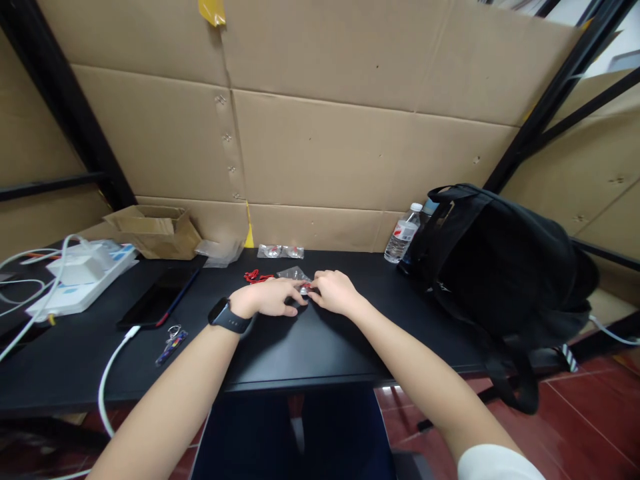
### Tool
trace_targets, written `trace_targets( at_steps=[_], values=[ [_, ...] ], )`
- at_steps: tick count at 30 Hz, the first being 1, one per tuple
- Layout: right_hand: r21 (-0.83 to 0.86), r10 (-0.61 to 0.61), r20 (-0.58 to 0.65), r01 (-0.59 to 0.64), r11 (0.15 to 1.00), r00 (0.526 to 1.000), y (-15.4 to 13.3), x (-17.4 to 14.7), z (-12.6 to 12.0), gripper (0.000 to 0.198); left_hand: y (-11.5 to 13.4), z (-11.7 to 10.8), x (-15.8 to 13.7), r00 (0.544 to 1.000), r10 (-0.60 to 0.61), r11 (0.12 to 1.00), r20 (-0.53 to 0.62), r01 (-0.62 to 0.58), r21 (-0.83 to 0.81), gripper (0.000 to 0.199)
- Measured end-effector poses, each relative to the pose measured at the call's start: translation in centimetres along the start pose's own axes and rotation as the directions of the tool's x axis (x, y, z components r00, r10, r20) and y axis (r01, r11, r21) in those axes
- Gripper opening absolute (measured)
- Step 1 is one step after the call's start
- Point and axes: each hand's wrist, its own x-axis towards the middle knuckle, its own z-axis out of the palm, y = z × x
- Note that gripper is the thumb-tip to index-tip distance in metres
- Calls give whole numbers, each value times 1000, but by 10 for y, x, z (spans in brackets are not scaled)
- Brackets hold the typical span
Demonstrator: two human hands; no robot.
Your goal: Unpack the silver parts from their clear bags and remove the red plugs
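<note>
Over the middle of the black table, both hands meet at a small clear plastic packet [304, 288] with something red and silvery in it. My left hand [274, 297], with a dark watch [230, 316] on its wrist, has its fingertips on the packet's left side. From the right, my right hand [334, 292] curls its fingers and thumb against the packet; fingertips partly hide it. Just behind lies a clear plastic bag [294, 273]. A red cord [256, 277] rests beyond the left hand. Two joined clear packets [281, 251] with round silvery items lie near the cardboard wall.
On the left are a power strip [85, 283], a black tablet [157, 297] with a pen, a keyring [171, 345], a brown paper bag [157, 233] and clear bags [220, 252]. A water bottle [403, 233] and black backpack [500, 267] stand right.
</note>
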Motion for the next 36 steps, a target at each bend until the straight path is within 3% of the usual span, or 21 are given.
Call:
trace_targets(
  at_steps=[3, 7, 11, 15, 25, 32, 36],
  values=[
    [10, 3, 25, -3, 1000, 1000, 4, -1, -2, 30, -2, -1, 2, 994, 76, 997, -76, -76, 0, 38],
    [28, 35, 44, -36, 999, 998, 7, 0, -2, 37, 0, -1, 3, 991, 82, 996, -110, -79, 37, 35],
    [13, 40, 9, -40, 999, 999, 7, 1, 0, 31, 3, 0, 2, 996, 58, 998, -62, -56, 28, 33],
    [-1, 129, -31, -130, 992, 991, 9, 3, 5, 25, 5, 0, 2, 999, -18, 998, -34, 20, 57, 39],
    [69, 231, -86, -225, 972, 969, 3, 14, 19, 44, 9, 0, 5, 998, -25, 995, 63, 19, 96, 43],
    [63, 167, -140, -160, 985, 976, 7, 11, 15, 24, 3, 2, 0, 986, -135, 981, -102, 148, 129, 44],
    [101, 129, -138, -115, 988, 982, 11, 8, 10, 20, 0, 1, -2, 987, -156, 984, -43, 159, 81, 48]
  ],
)
